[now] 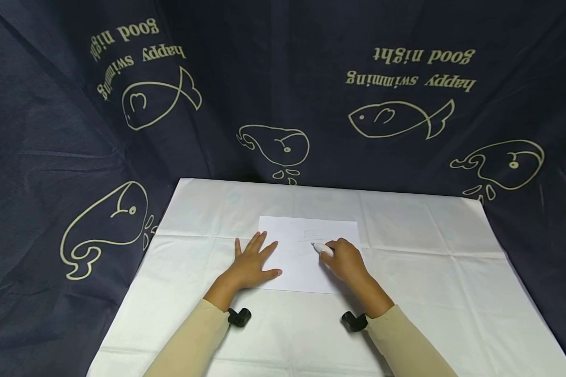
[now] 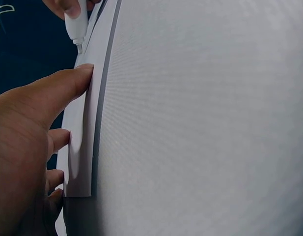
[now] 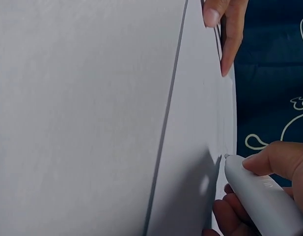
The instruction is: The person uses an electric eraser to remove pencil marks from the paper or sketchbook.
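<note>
A sheet of white paper (image 1: pixel 302 272) lies on the white-covered table, with a few faint thin lines (image 1: pixel 309 234) near its upper middle. My left hand (image 1: pixel 247 266) rests with spread fingers over the paper's left edge; in the left wrist view its thumb (image 2: pixel 75 81) reaches along the sheet. A thick white pen-shaped tool (image 3: pixel 261 196) with a narrow tip is pinched between the thumb and fingers of my right hand (image 1: pixel 348 261). Its tip points left, right at the paper just below the faint lines. The right hand casts a shadow on the sheet.
A creased white cloth (image 1: pixel 429 293) covers the table. Behind and to the left hangs a dark blue curtain (image 1: pixel 264 63) printed with fish, whales and upside-down lettering. Small black devices (image 1: pixel 239 317) sit on both wrists at the beige sleeves (image 1: pixel 188 340).
</note>
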`<action>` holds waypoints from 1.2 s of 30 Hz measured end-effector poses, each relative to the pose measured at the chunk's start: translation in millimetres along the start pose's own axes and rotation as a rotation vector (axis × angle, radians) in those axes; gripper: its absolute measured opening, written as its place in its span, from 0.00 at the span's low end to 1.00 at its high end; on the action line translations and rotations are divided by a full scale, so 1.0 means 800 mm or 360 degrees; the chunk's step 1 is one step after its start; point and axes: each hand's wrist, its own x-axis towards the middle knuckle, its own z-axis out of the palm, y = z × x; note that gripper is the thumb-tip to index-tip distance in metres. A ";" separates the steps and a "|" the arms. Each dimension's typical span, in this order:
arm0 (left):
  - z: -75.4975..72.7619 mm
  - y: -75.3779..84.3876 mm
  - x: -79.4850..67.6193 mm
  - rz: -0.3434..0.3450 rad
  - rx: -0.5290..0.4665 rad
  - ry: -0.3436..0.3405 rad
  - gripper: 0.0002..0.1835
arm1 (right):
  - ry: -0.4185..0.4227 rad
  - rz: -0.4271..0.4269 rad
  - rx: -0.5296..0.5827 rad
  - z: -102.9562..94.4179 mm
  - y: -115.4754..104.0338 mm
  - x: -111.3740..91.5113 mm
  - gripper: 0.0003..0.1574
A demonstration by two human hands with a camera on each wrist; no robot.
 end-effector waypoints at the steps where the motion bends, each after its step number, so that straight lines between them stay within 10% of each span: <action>1: 0.000 0.000 0.000 0.0002 0.0003 0.0003 0.44 | 0.0002 0.0006 0.0004 -0.001 0.002 0.000 0.18; 36: 0.000 -0.001 0.000 0.0009 0.0013 0.0002 0.43 | 0.0022 0.0091 0.0004 -0.016 0.032 0.006 0.22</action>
